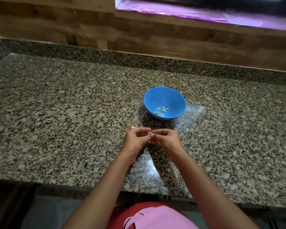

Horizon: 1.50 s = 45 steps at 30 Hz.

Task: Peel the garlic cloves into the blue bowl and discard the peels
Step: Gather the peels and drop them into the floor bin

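Note:
A blue bowl (164, 103) stands on the granite counter with several pale peeled garlic cloves (161, 111) lying in its bottom. In front of it, my left hand (135, 139) and my right hand (166, 138) meet above the counter, fingers curled. Between their fingertips they pinch a small garlic clove (150, 135), mostly hidden by the fingers. A bit of garlic or peel (133, 126) lies on the counter just beyond my left hand.
The speckled granite counter (64, 121) stretches wide to both sides, backed by a low granite lip and a wooden wall (73, 25). A window ledge covered with purple film (196, 14) is at the upper right. The counter's front edge runs near my body.

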Tool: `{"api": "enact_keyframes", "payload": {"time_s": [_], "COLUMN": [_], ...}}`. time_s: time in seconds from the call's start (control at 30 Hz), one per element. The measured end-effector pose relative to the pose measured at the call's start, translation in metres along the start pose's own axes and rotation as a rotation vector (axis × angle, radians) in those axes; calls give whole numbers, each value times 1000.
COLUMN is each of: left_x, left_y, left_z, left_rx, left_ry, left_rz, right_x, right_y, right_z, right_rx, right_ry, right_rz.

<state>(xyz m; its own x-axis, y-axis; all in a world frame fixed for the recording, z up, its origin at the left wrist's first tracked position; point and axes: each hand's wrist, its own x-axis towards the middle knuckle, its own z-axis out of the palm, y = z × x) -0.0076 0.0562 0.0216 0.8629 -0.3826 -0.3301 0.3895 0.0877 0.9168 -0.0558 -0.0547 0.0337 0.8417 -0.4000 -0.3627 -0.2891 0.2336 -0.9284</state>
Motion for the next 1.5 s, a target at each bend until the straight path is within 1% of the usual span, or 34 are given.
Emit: {"api": "enact_keyframes", "payload": {"time_s": [0.2, 0.33, 0.4, 0.5, 0.63, 0.7, 0.93, 1.03, 1.13, 1.17, 1.2, 1.23, 1.27, 1.33, 1.37, 1.43, 1.5], "left_x": [1, 1, 1, 0, -1, -1, 0, 3, 5, 5, 4, 3, 2, 1, 2, 3, 1], "left_y": [-1, -3, -2, 2, 4, 4, 8, 10, 9, 8, 8, 9, 9, 9, 8, 5, -1], "left_z": [3, 4, 3, -1, -5, -4, 1, -6, -15, -17, -17, -17, -15, -9, -6, 1, 8], "left_rx": [140, 158, 129, -24, -74, -52, 217, 242, 207, 187, 166, 142, 121, 104, 111, 135, 230], "left_ry": [20, 45, 50, 14, -24, -36, -35, 3, 21, 13, 3, -9, -23, -62, -82, -127, -178], "left_rz": [16, 5, -16, -83, -81, -63, 38, 48, 58, 64, 70, 78, 91, 133, 154, 177, 201], "right_x": [2, 3, 2, 1, 2, 2, 1, 7, 14, 14, 14, 12, 10, 2, -1, -4, -5], "right_y": [2, 2, 1, -1, 0, 1, 4, 2, -1, -2, -2, -2, -4, -9, -12, -12, -11], "right_z": [-1, -2, -4, -7, -6, -5, -2, 0, 2, 2, 3, 2, 0, -4, -7, -14, -23], "right_rx": [-201, -283, -256, -207, -250, -327, -649, -749, -898, -894, -830, -678, -458, -26, 91, 141, 59], "right_ry": [0, -24, -45, -80, -53, -41, 54, 54, 41, 34, 32, 28, 13, -77, -117, -117, -56], "right_rz": [-65, -85, -81, -66, -84, -96, -218, -235, -246, -233, -203, -144, -56, 138, 189, 188, 142]}}
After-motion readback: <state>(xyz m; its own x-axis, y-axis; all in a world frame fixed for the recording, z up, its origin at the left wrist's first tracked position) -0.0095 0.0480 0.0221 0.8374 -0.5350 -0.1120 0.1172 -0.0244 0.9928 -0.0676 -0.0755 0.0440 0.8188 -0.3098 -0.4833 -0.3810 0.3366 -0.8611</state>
